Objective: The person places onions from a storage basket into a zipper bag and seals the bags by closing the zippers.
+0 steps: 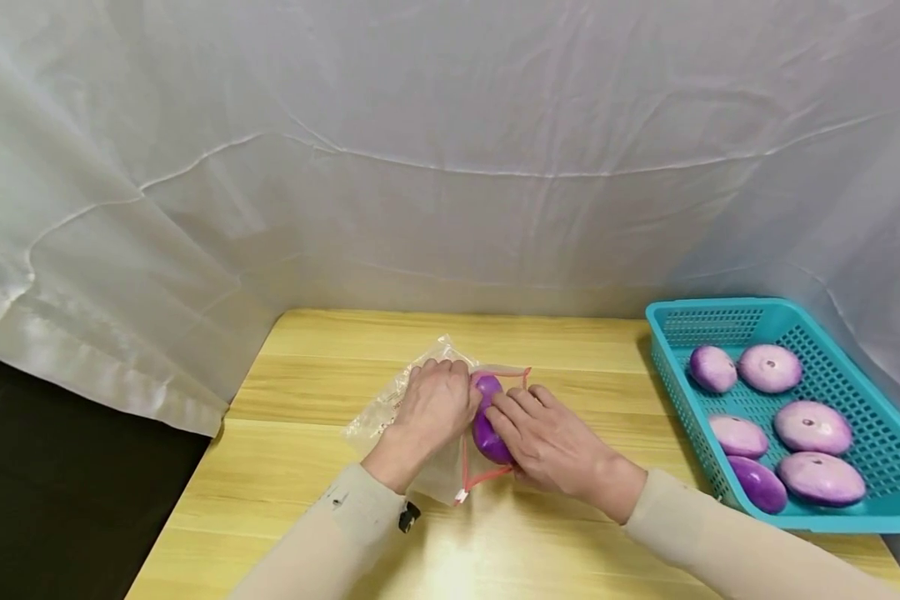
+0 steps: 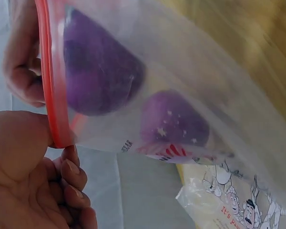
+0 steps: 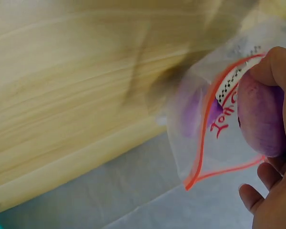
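In the head view my left hand point(image 1: 438, 400) grips a clear zip bag point(image 1: 438, 475) by its opening. In the left wrist view its thumb and fingers pinch the red zip edge point(image 2: 50, 81). My right hand point(image 1: 551, 442) holds a smooth purple onion-like vegetable point(image 1: 490, 433) at the bag's mouth. The right wrist view shows this vegetable point(image 3: 262, 117) under my curled fingers, its skin streaked paler. A second purple vegetable point(image 2: 174, 119) lies deeper inside the bag, blurred by the plastic. Red lettering point(image 3: 221, 121) is printed on the bag.
A turquoise basket point(image 1: 675, 400) on the right holds several purple-and-white vegetables point(image 1: 813, 427). Clear plastic with cartoon figures point(image 2: 248, 210) lies beside the bag on the wooden table point(image 1: 307, 467). A pale cloth point(image 1: 450, 225) hangs behind the table.
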`<action>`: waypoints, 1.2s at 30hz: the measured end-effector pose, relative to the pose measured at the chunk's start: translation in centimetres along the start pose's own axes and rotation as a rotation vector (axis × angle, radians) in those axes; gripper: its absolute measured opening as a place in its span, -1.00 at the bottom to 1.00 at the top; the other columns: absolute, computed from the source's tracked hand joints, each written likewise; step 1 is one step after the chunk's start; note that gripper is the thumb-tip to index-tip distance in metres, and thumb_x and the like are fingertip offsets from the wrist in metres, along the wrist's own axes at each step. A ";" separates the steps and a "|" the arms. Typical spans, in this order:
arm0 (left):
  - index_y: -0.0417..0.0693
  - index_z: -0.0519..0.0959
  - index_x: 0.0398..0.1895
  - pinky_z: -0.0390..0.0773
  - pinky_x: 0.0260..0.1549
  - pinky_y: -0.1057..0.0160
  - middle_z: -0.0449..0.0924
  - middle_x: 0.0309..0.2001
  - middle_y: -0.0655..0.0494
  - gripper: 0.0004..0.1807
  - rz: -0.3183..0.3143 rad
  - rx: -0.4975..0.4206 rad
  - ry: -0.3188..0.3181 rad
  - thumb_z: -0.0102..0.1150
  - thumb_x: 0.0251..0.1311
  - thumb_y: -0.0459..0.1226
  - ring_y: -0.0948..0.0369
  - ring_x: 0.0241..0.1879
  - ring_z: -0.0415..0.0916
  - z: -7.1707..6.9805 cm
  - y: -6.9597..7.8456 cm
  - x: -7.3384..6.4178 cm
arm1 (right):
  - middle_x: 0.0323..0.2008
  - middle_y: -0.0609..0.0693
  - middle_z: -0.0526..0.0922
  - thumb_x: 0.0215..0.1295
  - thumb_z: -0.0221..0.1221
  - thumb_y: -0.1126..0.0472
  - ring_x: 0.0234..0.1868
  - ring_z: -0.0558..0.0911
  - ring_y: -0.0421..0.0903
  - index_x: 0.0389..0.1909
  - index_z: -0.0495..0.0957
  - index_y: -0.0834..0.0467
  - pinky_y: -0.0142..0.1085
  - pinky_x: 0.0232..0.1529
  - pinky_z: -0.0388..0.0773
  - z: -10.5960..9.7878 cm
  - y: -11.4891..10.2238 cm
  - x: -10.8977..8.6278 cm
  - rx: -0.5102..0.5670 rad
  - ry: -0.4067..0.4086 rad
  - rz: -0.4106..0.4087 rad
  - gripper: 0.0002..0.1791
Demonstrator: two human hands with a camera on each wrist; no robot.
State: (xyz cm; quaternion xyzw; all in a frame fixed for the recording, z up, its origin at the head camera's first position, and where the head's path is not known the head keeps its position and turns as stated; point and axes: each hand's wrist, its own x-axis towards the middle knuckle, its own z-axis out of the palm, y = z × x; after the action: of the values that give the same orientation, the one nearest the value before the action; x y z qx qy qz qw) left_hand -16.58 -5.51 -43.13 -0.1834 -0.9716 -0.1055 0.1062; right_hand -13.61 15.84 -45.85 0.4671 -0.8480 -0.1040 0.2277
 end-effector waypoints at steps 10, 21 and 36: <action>-0.04 0.50 -0.43 0.44 -0.31 0.10 0.55 -0.44 0.08 -0.73 0.014 -0.042 0.023 0.12 0.45 -0.13 0.07 -0.41 0.42 -0.5 0.3 -0.2 | 0.42 0.12 0.49 0.21 0.38 -0.31 0.36 0.50 0.14 0.49 0.35 0.18 0.06 0.32 0.49 -0.2 -0.5 0.0 -0.032 -0.051 -0.050 -0.02; 0.00 0.39 -0.51 0.44 -0.32 0.12 0.43 -0.51 0.13 -0.71 -0.002 -0.094 0.036 0.05 0.43 -0.21 0.11 -0.46 0.35 -0.8 0.3 -0.2 | 0.02 0.14 0.59 0.24 0.34 -0.09 0.01 0.56 0.11 0.17 0.47 0.25 -0.06 -0.01 0.56 0.9 -0.1 -1.9 0.078 0.058 0.143 -0.36; 0.02 0.39 -0.53 0.43 -0.34 0.13 0.40 -0.54 0.15 -0.71 -0.045 -0.189 0.046 0.04 0.43 -0.21 0.12 -0.48 0.35 -1.6 0.6 0.0 | -0.23 0.14 0.57 0.22 0.27 0.01 -0.21 0.51 0.11 -0.11 0.49 0.29 -0.09 -0.25 0.47 1.3 0.9 -4.0 0.104 0.149 0.295 -0.56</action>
State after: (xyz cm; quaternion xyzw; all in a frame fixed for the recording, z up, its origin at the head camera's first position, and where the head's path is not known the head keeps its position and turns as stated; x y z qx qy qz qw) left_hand -16.06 -5.34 -41.55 -0.1682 -0.9584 -0.2034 0.1082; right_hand -13.06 19.64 -47.78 0.3553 -0.8924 0.0092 0.2781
